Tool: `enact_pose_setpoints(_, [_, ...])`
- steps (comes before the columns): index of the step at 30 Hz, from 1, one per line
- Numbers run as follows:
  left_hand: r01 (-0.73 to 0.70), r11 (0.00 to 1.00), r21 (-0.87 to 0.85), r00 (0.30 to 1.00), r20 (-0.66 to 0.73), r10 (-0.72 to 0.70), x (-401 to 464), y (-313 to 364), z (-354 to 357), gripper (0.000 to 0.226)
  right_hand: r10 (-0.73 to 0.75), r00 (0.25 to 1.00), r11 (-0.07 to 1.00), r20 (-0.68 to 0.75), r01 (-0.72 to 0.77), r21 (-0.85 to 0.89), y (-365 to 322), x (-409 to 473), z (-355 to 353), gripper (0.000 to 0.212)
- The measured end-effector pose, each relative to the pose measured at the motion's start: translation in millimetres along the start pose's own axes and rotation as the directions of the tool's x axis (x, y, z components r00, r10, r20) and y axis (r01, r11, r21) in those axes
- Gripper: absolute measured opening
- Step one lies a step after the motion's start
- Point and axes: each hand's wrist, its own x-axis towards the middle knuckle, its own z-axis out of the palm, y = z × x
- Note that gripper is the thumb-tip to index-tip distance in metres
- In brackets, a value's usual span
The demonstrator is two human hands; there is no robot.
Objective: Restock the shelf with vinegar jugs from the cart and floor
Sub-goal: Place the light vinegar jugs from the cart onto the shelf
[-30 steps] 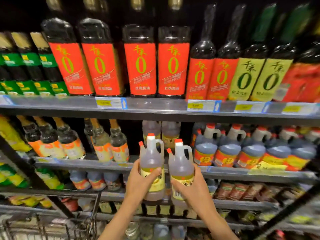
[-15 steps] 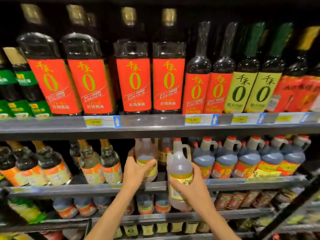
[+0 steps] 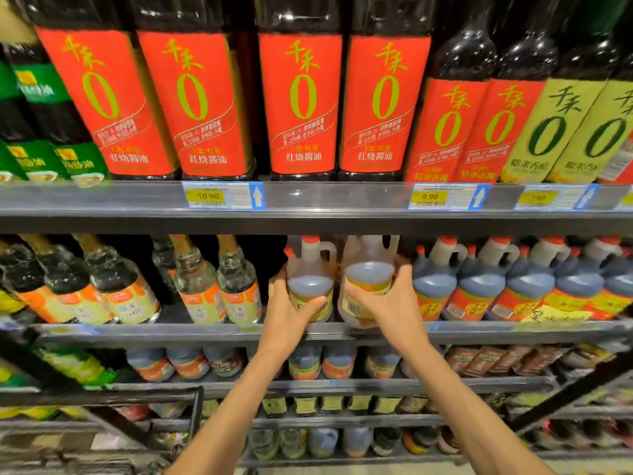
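Two pale vinegar jugs with red caps and yellow labels stand side by side in a gap on the middle shelf (image 3: 212,332). My left hand (image 3: 289,313) grips the left jug (image 3: 310,269) round its lower body. My right hand (image 3: 390,305) grips the right jug (image 3: 368,269), which sits at the shelf's front lip and tilts slightly. Both jugs' tops reach up under the shelf above; the right jug's cap is hidden there.
Dark jugs with red caps (image 3: 479,279) fill the shelf to the right; clear glass bottles (image 3: 219,286) stand to the left. Large red-labelled soy sauce bottles (image 3: 301,101) line the upper shelf. A cart's frame (image 3: 195,416) shows at the lower left.
Both hands have carried the jugs up and forward onto the middle shelf; the left jug went in first, then the right. The view has moved closer to the shelves.
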Motion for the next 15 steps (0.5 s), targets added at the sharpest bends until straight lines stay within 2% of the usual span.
enact_pose_setpoints(5, [-0.035,0.999,0.008,0.999,-0.002,0.035,-1,-3,-2,0.049,0.052,0.997,0.992,-0.052,-0.057,-0.111,12,11,19,0.076])
enact_pose_setpoints(9, [-0.088,0.996,-0.007,0.996,-0.022,0.088,-6,-2,-2,0.058,0.039,0.999,0.997,-0.029,-0.040,-0.063,34,3,32,0.077])
enact_pose_setpoints(12, [-0.070,0.997,-0.039,0.997,-0.016,0.070,-8,-4,-2,0.061,0.026,0.999,0.999,0.019,-0.025,-0.024,41,2,34,0.073])
enact_pose_setpoints(15, [-0.049,0.996,-0.079,0.999,0.011,0.050,-7,-11,-2,0.070,-0.019,0.997,0.998,0.080,0.024,-0.060,52,4,32,0.070])
